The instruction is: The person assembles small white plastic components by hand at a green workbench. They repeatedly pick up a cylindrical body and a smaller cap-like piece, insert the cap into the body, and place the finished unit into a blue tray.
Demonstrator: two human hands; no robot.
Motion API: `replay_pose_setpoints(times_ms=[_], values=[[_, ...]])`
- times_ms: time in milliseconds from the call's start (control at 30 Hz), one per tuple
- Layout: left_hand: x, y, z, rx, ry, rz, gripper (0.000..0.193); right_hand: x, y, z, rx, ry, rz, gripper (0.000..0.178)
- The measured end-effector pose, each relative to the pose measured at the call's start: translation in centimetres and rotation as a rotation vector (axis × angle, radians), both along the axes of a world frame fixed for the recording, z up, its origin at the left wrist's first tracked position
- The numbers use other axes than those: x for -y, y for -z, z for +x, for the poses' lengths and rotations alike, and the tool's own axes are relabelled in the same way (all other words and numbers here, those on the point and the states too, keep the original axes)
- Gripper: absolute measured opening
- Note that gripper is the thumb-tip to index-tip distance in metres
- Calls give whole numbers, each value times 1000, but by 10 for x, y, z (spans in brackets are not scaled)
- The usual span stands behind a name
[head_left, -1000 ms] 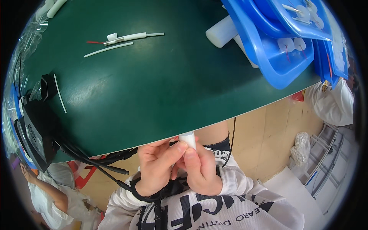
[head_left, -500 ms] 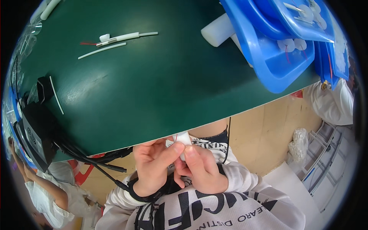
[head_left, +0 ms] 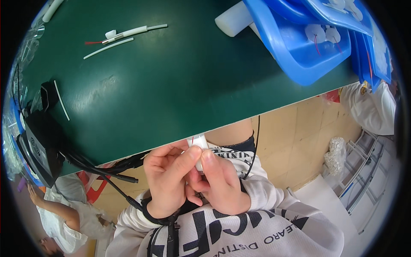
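Observation:
Close to my body, just below the table's front edge, both hands meet on a small white plastic piece (head_left: 198, 140) with a thin red wire on it. My left hand (head_left: 169, 173) pinches it between thumb and fingers. From the other side, my right hand (head_left: 221, 182) grips its lower part, the thumb almost touching the left thumb. Fingers hide much of the piece, so its full shape cannot be made out.
On the green table (head_left: 150, 94) lie a white tube with red wires (head_left: 136, 31), a thin white tube (head_left: 109, 48) and a thin stick (head_left: 62, 100). Blue trays (head_left: 306, 75) and a white cylinder (head_left: 233, 20) are far right; a black device (head_left: 40, 145) with cables sits left.
The view has shifted slightly, so the table things appear higher. Both hands keep their hold on the white piece, with the right fingers slightly rearranged.

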State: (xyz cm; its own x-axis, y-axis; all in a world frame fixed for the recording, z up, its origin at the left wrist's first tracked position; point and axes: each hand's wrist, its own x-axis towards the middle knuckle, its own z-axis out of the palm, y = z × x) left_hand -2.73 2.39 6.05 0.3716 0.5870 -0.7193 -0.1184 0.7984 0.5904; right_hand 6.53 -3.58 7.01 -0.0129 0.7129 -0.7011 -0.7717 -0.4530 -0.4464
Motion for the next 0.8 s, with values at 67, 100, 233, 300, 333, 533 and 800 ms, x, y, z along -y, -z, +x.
replay_pose_setpoints(times_ms=[67,100,233,300,333,533,800], values=[[1,-2,3,-10,-31,-30,18,-3,-5,6,-44,-18,-54,51],[2,-3,4,-12,-47,-44,18,-4,-8,10,-64,-28,-80,51],[3,-5,12,31,-160,-101,15,-6,-12,18,-136,-31,-121,50],[2,-9,15,3,-168,-97,17,-7,-11,20,-278,-13,-139,48],[-1,-10,12,3,-116,-89,18,-9,-12,22,-379,13,-147,47],[1,1,14,-23,-105,50,21,-3,9,28,-655,0,42,46],[-3,-8,11,-1,-96,-116,19,-5,3,16,-530,25,53,48]])
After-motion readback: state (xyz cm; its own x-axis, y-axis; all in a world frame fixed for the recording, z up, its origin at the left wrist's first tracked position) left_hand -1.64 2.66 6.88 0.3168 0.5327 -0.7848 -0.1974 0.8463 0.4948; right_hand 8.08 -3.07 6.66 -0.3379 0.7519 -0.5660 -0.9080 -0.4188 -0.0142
